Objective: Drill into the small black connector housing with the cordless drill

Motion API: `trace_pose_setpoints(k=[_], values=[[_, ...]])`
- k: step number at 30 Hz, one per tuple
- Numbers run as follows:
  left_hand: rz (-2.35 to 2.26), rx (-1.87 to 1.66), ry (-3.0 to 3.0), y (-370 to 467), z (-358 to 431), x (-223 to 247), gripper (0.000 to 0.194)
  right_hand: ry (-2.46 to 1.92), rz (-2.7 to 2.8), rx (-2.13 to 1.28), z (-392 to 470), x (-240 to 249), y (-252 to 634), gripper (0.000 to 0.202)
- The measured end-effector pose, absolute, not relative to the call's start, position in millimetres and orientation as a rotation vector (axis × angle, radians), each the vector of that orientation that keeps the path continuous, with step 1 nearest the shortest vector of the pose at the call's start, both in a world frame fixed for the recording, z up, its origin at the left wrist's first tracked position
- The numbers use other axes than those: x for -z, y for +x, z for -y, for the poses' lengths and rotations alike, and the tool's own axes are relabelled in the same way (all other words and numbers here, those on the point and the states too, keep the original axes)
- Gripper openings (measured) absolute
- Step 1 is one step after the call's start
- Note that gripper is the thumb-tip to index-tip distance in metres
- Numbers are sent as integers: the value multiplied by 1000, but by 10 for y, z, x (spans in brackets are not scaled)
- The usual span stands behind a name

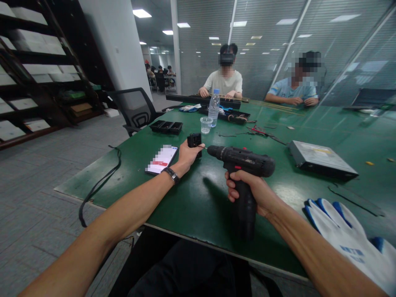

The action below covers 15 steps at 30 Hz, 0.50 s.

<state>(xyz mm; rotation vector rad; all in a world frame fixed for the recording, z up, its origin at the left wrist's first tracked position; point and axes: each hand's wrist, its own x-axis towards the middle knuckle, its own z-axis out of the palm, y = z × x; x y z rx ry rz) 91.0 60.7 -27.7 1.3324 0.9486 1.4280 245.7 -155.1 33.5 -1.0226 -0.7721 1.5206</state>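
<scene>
My right hand (247, 187) is wrapped round the handle of a black cordless drill (244, 159), which lies level above the table with its chuck toward the left. In my left hand (187, 156) is a small black plastic part (194, 140), gripped between thumb and fingers. The drill's thin bit points at this part, close to my left thumb; whether it touches is too small to tell. A phone (162, 160) with a lit screen lies beside my left wrist.
Past my hands stand a clear plastic cup (206, 126), a water bottle (214, 109) and a black compartment tray (166, 127). To the right lie a metal-cased box (321, 159) and white-and-blue gloves (346, 235). Two people sit across the green table (185, 202).
</scene>
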Motion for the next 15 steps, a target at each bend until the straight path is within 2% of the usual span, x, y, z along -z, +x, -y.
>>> trace_pose_setpoints(k=[15], values=[[-961, -1427, 1324, 899, -530, 216, 33, -1062, 771, -1496, 1575, -352, 2443, 19]])
